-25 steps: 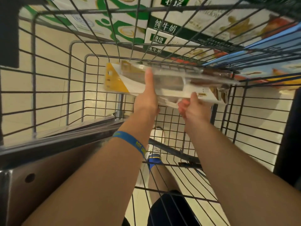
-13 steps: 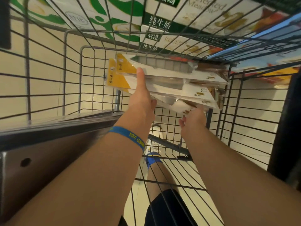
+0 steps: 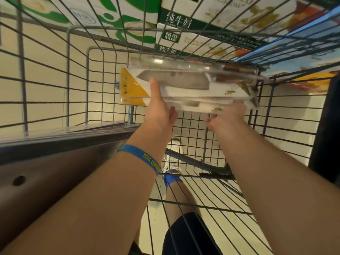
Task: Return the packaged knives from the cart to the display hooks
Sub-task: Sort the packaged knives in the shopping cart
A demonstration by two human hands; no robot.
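Landmark: wire cart (image 3: 68, 85), seen from above the handle end.
Item: packaged knives (image 3: 184, 89), several flat clear blister packs in one stack, lying level inside the cart basket, lifted off its mesh floor, near the far wall.
Left hand (image 3: 158, 111): grips the blade end of the stack, thumb on top, fingers beneath.
Right hand (image 3: 226, 118): under the handle end, touching the stack's near edge; blurred, so I cannot tell whether it clasps or merely props.
Progress: judged early. The stack is gathered in both hands but is inside the cart; no display hooks are in view and nothing shows as hung. Lifting out, carrying and hooking each pack all remain.
Pack markings: yellow card corner with small dark characters and small price-type stickers, too small to read.
Milk cartons (image 3: 174, 21), beyond the cart's far wall: "纯牛奶", "精选牧场", partial "Selected Meadow".
Wristband (image 3: 141, 159), left wrist: blue with yellow lettering, not fully legible.
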